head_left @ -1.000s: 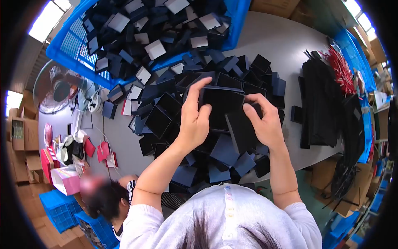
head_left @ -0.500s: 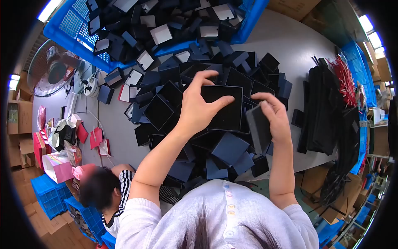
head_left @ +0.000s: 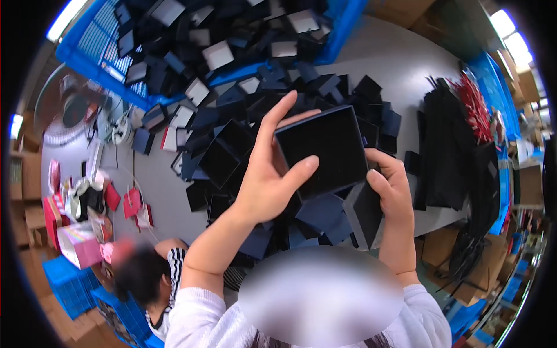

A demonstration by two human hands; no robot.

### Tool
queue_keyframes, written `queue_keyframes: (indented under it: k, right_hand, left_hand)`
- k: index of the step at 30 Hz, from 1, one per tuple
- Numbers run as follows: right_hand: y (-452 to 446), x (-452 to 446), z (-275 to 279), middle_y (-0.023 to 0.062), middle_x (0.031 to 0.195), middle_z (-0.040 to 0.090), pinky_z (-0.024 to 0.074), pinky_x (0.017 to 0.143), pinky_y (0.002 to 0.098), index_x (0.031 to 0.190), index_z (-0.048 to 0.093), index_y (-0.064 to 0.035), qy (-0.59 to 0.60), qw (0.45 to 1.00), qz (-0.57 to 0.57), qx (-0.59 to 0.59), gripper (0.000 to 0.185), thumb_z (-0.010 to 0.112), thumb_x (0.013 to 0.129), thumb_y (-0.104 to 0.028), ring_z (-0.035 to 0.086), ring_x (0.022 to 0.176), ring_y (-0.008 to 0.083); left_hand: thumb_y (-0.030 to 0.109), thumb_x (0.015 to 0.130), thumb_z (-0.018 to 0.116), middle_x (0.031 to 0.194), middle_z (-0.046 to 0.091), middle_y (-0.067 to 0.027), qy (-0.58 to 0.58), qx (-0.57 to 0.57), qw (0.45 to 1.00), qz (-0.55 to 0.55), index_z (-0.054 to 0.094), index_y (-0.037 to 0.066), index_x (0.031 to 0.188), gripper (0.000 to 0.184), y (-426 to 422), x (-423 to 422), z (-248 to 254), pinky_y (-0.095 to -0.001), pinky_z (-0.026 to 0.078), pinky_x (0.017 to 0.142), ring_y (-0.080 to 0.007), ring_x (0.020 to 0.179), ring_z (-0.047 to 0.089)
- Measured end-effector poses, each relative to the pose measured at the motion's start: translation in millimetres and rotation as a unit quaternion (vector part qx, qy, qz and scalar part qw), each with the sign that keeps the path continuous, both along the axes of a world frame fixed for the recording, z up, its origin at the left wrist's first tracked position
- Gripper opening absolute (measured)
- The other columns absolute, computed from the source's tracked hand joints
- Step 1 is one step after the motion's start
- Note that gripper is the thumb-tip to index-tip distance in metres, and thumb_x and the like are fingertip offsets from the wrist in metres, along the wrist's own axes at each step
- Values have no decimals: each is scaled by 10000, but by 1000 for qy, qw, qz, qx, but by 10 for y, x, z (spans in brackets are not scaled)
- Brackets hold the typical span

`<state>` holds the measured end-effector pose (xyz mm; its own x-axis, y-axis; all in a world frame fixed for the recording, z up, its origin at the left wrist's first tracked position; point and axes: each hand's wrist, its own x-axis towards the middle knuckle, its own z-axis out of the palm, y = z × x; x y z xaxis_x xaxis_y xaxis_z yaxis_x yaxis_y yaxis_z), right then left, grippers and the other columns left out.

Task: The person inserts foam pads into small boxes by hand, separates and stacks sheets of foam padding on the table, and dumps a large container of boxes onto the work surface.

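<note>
Left grip [head_left: 267, 181] holds open black box [head_left: 333, 145] by its left side, above box heap [head_left: 222, 158]. Right grip [head_left: 395, 187] pinches dark flat pad [head_left: 364, 218], long axis bodyward, beside box's near right corner.

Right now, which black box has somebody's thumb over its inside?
The open box in the left hand, under its thumb; other open boxes lie in the pile.

No text, label, number or sign is readable.
</note>
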<state>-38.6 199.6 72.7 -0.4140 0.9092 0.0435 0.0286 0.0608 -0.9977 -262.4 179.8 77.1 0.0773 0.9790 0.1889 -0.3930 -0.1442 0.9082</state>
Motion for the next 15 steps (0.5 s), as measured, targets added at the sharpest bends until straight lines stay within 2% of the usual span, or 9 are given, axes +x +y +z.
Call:
queue_keyframes:
  k: [2, 4, 6, 8, 9, 10, 13, 14, 15]
  right_hand:
    - [-146, 152, 76, 61, 923, 643, 446, 747, 232, 1114, 605, 71, 9, 999, -46, 7, 403, 623, 841, -225, 570, 816, 111]
    - [-444, 338, 216, 68, 933, 644, 443, 768, 236, 1099, 611, 68, 44, 991, -124, 17, 436, 628, 815, -264, 576, 848, 120]
    - [-811, 549, 363, 77, 963, 641, 438, 807, 240, 1076, 623, 57, 72, 974, -214, 7, 456, 633, 788, -296, 582, 906, 133]
    - [-1191, 772, 497, 93, 1038, 623, 430, 886, 265, 1078, 626, 35, 104, 927, -360, 2, 441, 633, 769, -281, 575, 1006, 162]
    - [-1350, 734, 596, 54, 1015, 607, 461, 853, 276, 1094, 567, -25, 64, 889, -453, 0, 620, 635, 795, -564, 577, 957, 127]
    - [-1545, 981, 576, 101, 1087, 615, 415, 954, 297, 1146, 595, 18, 159, 880, -442, -67, 445, 616, 766, -211, 566, 1057, 175]
    - [-1761, 1409, 416, 82, 1068, 630, 437, 883, 259, 1154, 595, 20, 169, 906, -386, -26, 408, 604, 796, -176, 575, 966, 138]
    - [-1818, 1549, 358, 72, 1057, 635, 445, 856, 245, 1157, 595, 20, 169, 916, -364, -14, 398, 602, 807, -169, 576, 933, 124]
    - [-1813, 1644, 316, 62, 1032, 637, 445, 827, 236, 1154, 596, 17, 28, 919, -393, 22, 391, 603, 813, -176, 565, 906, 112]
  left_hand:
    - [68, 898, 548, 1363, 416, -148, -75, -23, 996, -44, 180, 57, 1474, 683, -111, 157, 233, -336, 340, 1044, -210, 1232, 449]
    - [111, 926, 485, 1387, 389, -174, -77, -14, 992, -97, 171, 27, 1466, 630, -197, 369, 382, -351, 316, 1059, -229, 1251, 433]
    - [109, 922, 481, 1410, 362, -204, -68, 50, 984, -154, 170, 14, 1463, 631, -281, 716, 500, -366, 290, 1077, -258, 1281, 409]
    - [98, 918, 478, 1431, 334, -229, 0, 171, 961, -216, 154, 1, 1463, 641, -291, 1068, 516, -380, 281, 1085, -283, 1302, 390]
    - [79, 909, 480, 1432, 328, -239, 51, 234, 938, -249, 124, -8, 1464, 665, -277, 1237, 582, -383, 302, 1075, -284, 1304, 394]
    - [79, 909, 480, 1432, 328, -239, 35, 238, 927, -287, 124, -8, 1464, 665, -330, 1425, 585, -383, 302, 1075, -284, 1304, 394]
    - [25, 885, 510, 1373, 379, -204, -46, 96, 932, -346, 99, 5, 1469, 715, -462, 1839, 497, -364, 349, 1036, -258, 1252, 439]
    - [3, 878, 532, 1281, 428, -158, 13, 98, 940, -325, 166, 25, 1454, 683, -487, 1944, 499, -343, 366, 1008, -223, 1164, 481]
    - [-4, 880, 536, 1232, 441, -139, 61, 103, 949, -292, 200, 35, 1438, 652, -446, 2064, 415, -326, 380, 980, -203, 1110, 492]
